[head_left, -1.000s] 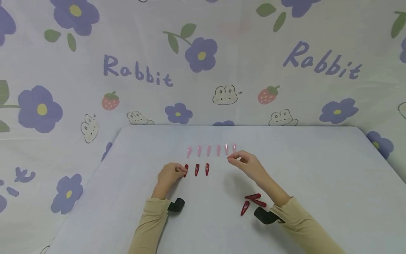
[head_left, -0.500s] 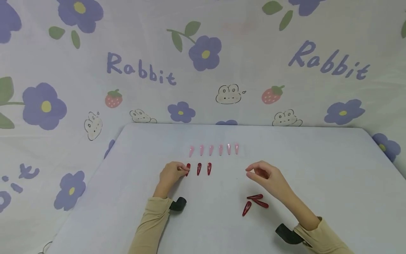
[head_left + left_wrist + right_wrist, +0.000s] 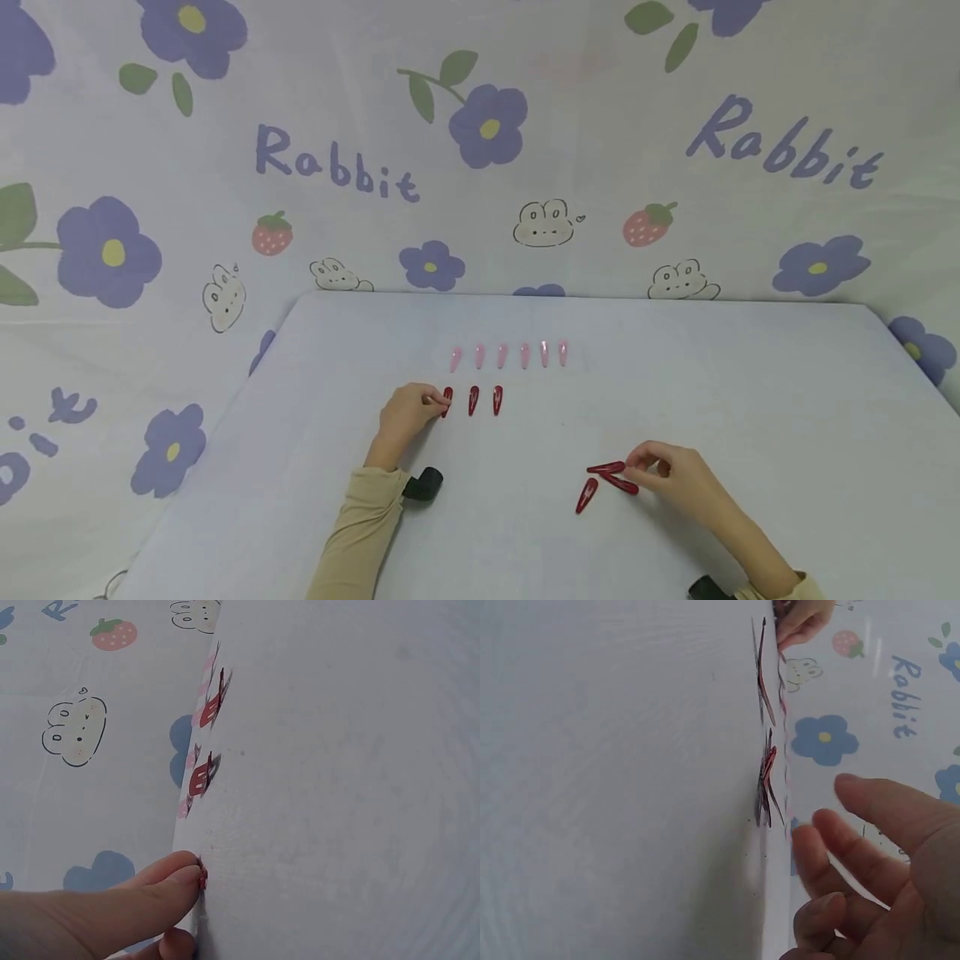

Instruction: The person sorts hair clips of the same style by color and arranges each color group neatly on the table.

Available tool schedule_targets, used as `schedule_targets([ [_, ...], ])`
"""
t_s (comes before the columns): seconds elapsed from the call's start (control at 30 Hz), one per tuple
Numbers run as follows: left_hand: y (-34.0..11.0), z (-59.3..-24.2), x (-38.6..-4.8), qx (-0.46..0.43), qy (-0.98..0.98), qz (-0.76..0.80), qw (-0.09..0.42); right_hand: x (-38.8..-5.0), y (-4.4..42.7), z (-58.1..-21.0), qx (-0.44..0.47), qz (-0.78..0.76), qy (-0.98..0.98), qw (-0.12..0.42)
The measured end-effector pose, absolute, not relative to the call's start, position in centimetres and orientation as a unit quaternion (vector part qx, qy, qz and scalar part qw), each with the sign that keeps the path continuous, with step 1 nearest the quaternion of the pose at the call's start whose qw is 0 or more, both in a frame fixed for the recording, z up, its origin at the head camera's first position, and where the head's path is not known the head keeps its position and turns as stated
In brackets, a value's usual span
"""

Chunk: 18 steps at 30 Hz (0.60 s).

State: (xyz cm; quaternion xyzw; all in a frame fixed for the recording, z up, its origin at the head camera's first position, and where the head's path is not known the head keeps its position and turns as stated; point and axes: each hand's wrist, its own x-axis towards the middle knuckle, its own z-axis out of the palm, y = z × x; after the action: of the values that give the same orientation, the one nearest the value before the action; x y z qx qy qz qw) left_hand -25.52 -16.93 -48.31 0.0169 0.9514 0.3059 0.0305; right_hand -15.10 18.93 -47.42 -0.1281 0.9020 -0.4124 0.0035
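Observation:
My left hand [image 3: 405, 417] pinches a red snap hair clip [image 3: 447, 401] at the left end of a short row. Two more red hair clips, a middle one [image 3: 473, 401] and a right one [image 3: 498, 400], lie beside it. In the left wrist view, thumb and fingertip meet on the clip [image 3: 202, 877], mostly hiding it. My right hand [image 3: 678, 479] is just right of three loose red clips, a top one [image 3: 606, 467], a right one [image 3: 621, 484] and a lower one [image 3: 587, 496]. The right wrist view shows that hand's fingers [image 3: 862, 847] apart, holding nothing.
Behind the red row lies a row of several pink hair clips [image 3: 502, 357]. Everything rests on a white table [image 3: 337, 350], its far edge meeting a patterned cloth [image 3: 465, 217] with flowers and rabbits. Dark wrist cameras [image 3: 423, 485] jut from the sleeves.
My right hand has drawn back from the pink row's right end and come down beside the loose red clips. The left hand keeps its pinch on the leftmost red clip.

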Motion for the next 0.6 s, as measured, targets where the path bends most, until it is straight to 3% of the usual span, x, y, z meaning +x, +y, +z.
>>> schedule_targets([
  [0.1, -16.9, -48.2, -25.5, 0.018, 0.951, 0.306, 0.03, -15.0, 19.3, -48.0, -0.122, -0.409, 0.904, 0.022],
  [0.6, -16.8, -48.2, -25.3, 0.015, 0.951, 0.308, 0.028, -14.7, 18.8, -49.2, -0.13, -0.387, 0.913, 0.013],
])
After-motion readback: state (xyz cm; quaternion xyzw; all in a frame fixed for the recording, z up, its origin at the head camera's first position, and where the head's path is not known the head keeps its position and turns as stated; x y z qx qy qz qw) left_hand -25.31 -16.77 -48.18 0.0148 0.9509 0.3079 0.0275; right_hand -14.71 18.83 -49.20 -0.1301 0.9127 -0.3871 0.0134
